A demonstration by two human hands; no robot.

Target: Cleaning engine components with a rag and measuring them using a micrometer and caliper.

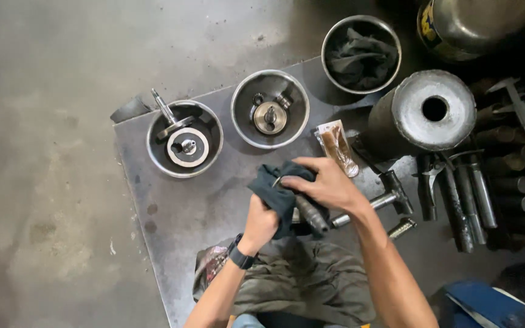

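A: What do your hands hold?

B: Your left hand (260,222), the one with the black wristband, is closed as a fist around the lower part of a dark blue-grey cloth rag (276,195). Your right hand (326,184) lies over the top of the same rag, fingers bent down and gripping it together with a dark, greasy cylindrical metal part (312,214) that comes out below the palm. How much of the part is wrapped, I cannot tell.

A: And where is this part?

B: It is above the grey metal sheet (177,212) on the floor, near its middle, just over your lap. Just beside it on the right lies a steel hammer with a shiny handle (379,198).

A: What else is around?

B: Behind your hands stand three round metal bowls: the left bowl (184,138) with a ring and a shaft, the middle bowl (270,109) with a round disc part, the far bowl (361,54) with a dark cloth inside. On the right lies a large grey metal cylinder with a hole (426,110).
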